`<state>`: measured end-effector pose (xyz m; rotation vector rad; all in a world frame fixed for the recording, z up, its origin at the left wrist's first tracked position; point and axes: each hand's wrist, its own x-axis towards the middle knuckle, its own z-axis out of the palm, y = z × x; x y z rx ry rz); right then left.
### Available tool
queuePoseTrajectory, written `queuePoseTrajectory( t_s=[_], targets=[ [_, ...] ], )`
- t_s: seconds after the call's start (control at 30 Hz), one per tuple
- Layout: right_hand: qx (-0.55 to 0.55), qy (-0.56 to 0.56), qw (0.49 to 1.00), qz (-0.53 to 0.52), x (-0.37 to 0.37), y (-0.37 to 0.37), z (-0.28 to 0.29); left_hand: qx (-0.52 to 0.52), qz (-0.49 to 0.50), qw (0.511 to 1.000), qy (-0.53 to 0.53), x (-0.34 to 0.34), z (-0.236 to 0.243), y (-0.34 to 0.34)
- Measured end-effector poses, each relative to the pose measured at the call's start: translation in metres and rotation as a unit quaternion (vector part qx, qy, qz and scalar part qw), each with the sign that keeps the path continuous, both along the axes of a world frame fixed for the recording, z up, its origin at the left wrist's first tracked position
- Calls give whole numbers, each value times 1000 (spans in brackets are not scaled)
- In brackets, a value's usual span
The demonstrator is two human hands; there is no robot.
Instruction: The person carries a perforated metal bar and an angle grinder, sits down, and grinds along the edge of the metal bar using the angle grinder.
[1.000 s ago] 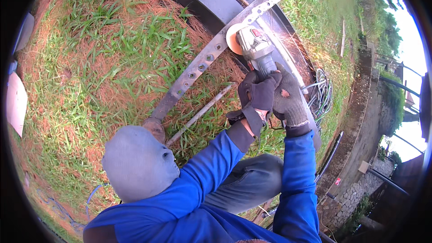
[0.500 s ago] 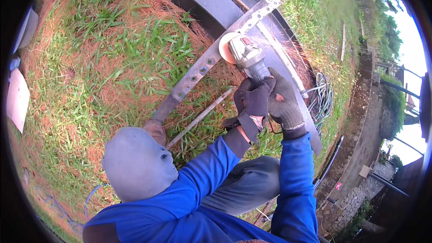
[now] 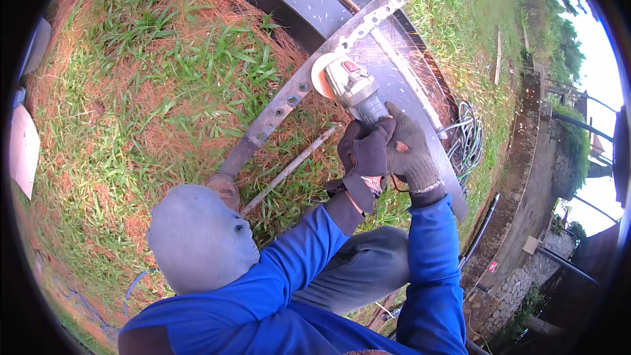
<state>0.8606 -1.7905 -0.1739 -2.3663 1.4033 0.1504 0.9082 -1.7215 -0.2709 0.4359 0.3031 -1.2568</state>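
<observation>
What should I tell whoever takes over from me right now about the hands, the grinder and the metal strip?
Left hand: gloved, grip shut on the grinder body.
Right hand: gloved, grip shut on the grinder's rear, beside the left.
Grinder disc sits against the edge of the holed metal strip, which lies slanted across the grass; sparks spray to the right.
A thin rod lies loose on the grass below the strip.
Done: cannot tell how much is ground.
Left: probably more along the strip's edge.

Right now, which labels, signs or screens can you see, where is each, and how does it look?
Red label: small patch on top of the grey grinder, near its disc.
Red sign: small tilted rectangle with pale marks, on the ground at lower right, beside a dark pipe.
No screens.
</observation>
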Motion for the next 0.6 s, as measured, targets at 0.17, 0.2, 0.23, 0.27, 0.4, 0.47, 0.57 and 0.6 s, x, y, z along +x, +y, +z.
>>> queuePoseTrajectory(
  t_s=[0.17, 0.2, 0.23, 0.27, 0.4, 0.47, 0.57, 0.6],
  targets=[
    [25, 13, 999, -17, -7, 15, 6, 142, -50, 988, -25, -12, 19, 17],
    [9, 4, 1000, -11, -6, 12, 6, 75, -23, 997, -12, -21, 2, 16],
    [12, 26, 999, 31, -6, 7, 7, 42, -7, 999, 15, -25, -7, 13],
    [13, 27, 999, 29, -5, 9, 7, 9, 6, 999, 44, -28, -14, 13],
    [37, 70, 997, 4, 17, 9, -4, 75, 17, 989, -128, -38, -59, 9],
    [39, 72, 996, 19, 18, 7, -10, 32, 73, 997, -25, -37, -64, 13],
    [3, 82, 997, -12, -27, 10, -8, 189, -96, 964, -160, -4, 32, 14],
    [-43, 46, 998, 26, -21, 9, -17, 195, -93, 962, -165, 1, 27, 14]
  ],
)
